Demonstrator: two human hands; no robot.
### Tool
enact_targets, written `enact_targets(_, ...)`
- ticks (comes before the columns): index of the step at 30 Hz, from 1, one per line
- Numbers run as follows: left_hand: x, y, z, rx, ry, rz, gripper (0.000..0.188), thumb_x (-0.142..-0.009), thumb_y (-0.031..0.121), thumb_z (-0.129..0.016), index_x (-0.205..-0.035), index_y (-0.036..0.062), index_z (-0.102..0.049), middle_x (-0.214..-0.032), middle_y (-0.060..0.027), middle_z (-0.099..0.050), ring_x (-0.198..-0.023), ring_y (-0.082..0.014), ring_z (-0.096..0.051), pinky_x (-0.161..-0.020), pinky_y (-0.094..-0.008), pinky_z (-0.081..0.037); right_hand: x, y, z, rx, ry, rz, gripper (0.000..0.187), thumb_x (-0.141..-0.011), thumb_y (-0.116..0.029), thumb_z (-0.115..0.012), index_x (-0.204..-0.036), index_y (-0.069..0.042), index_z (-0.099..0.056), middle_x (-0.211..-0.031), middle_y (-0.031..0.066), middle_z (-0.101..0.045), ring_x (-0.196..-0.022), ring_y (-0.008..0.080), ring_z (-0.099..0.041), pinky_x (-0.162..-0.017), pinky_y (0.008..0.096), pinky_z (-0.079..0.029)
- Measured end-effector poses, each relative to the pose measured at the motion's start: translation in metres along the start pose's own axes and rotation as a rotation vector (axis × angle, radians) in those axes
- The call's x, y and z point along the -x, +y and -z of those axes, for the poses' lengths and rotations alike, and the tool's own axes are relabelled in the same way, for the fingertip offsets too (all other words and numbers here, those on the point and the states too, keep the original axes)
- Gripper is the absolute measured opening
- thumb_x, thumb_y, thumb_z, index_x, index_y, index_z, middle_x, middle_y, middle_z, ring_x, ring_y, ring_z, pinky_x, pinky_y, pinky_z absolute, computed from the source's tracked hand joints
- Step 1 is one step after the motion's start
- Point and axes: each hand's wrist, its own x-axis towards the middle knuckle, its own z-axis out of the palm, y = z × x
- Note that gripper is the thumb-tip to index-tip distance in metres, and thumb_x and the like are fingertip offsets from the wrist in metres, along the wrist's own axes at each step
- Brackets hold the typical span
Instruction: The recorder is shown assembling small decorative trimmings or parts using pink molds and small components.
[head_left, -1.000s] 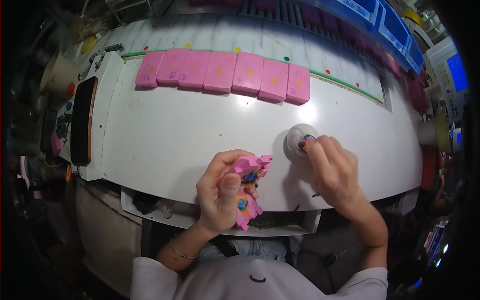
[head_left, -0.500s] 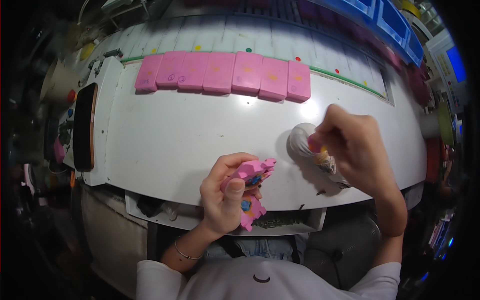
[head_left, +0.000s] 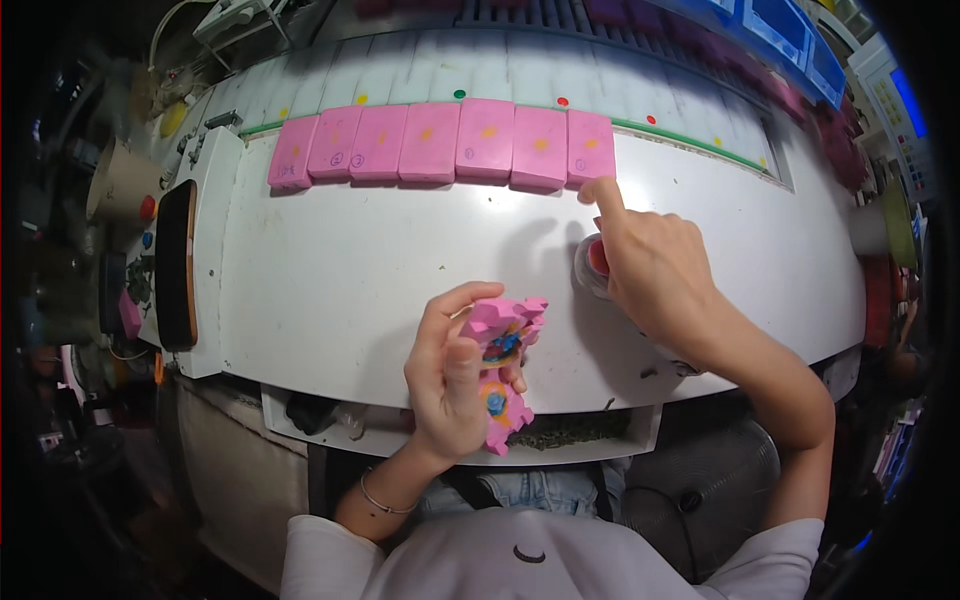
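Observation:
My left hand (head_left: 450, 385) is wrapped round a pink mould (head_left: 506, 322) with notched edges, its two parts spread apart. Blue, yellow and red colour shows in its hollows, and the lower part (head_left: 508, 420) hangs below my fingers. My right hand (head_left: 650, 250) is over the right side of the table, bent at the wrist, one finger stretched toward the pink blocks. By its palm is a small reddish-pink piece (head_left: 598, 256), which seems to be in the curled fingers, largely hidden. Beneath the hand a white rounded thing (head_left: 587, 278) shows in part.
Several pink blocks (head_left: 430, 142) stand in a row along the far side of the white table (head_left: 360, 260). A phone (head_left: 178, 265) lies at the left. Blue bins (head_left: 775, 35) are at the back right. Below the table edge is an open drawer (head_left: 640, 435) with dark bits.
My right hand has moved left and away from me, over the white rounded thing, and one finger has straightened. The left hand keeps the mould, turned slightly.

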Motion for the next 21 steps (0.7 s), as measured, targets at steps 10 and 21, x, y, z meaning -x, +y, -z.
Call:
enact_targets(10,-0.003,0.015,-0.001,0.233,-0.063,0.249,0.056,-0.095,0.048,-0.019,-0.125,0.0018,-0.028,-0.079,-0.0212,-0.056,-0.052,-0.0178,-0.051,-0.047,-0.0299,-0.048,0.034,-0.016,-0.018,0.109,0.456,0.319,0.045,-0.065,-0.009,-0.056,-0.11,-0.003,-0.054,-0.062,0.0013,-0.041,-0.055,0.0144,-0.048,-0.043,0.0267,-0.041)
enact_targets(21,-0.006,0.023,-0.006,0.399,-0.184,0.429,0.059,-0.096,0.044,-0.02,-0.138,0.0029,-0.017,-0.082,-0.0171,-0.058,-0.055,-0.0159,-0.054,-0.05,-0.0276,-0.049,0.053,-0.03,-0.02,-0.937,0.282,0.186,0.013,-0.084,-0.006,-0.056,-0.094,0.001,-0.058,-0.087,0.0097,-0.057,-0.072,0.0185,-0.053,-0.059,0.0273,-0.042)
